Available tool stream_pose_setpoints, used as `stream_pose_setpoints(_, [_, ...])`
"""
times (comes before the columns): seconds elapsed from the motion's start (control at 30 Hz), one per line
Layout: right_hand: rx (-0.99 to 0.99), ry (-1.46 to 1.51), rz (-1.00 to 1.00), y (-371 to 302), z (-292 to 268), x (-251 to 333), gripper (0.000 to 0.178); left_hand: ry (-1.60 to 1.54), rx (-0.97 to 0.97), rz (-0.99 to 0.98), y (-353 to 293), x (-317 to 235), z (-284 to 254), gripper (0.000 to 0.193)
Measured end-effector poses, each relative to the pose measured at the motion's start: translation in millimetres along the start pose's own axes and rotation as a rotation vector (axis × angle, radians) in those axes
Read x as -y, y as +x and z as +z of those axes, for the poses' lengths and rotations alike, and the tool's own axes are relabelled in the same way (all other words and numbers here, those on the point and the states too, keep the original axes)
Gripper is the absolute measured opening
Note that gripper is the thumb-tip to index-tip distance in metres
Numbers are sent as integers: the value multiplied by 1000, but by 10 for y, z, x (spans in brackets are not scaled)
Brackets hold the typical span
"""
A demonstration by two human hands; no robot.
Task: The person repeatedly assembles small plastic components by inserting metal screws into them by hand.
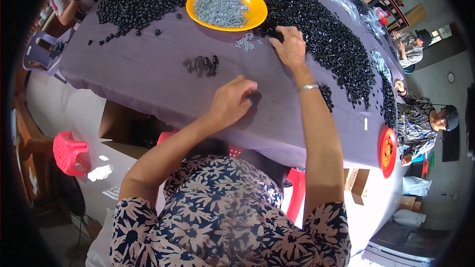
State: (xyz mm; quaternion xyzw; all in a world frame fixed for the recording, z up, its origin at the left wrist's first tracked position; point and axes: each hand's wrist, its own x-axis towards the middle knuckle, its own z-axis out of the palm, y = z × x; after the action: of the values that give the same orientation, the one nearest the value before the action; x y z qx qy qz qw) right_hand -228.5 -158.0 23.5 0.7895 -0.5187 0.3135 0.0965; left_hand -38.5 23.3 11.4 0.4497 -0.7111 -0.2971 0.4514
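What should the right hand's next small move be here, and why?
Probably close the fingers on one black piece and draw it back. The right hand rests at the edge of the big black pile, fingertips among the pieces, while the left hand waits curled on the purple cloth, seemingly pinching something small and dark.

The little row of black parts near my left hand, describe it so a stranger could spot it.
On the purple table, look below the orange plate of screws. The row of black parts stands alone on bare cloth, apart from the big loose heaps.
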Motion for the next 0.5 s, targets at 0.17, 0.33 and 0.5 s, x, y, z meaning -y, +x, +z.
stream_pose_setpoints(0.17, [41,-49,-2,43,270,94,21,9,29,27,-52,14,-50,33])
stream_pose_setpoints(0.33, [174,56,77,-302,-64,-213,15,1,42,44,-27,1,-73,32])
stream_pose_setpoints(0.5, [179,168,-17,-777,-554,-282,22,-4,42,47,-39,28,-75,32])
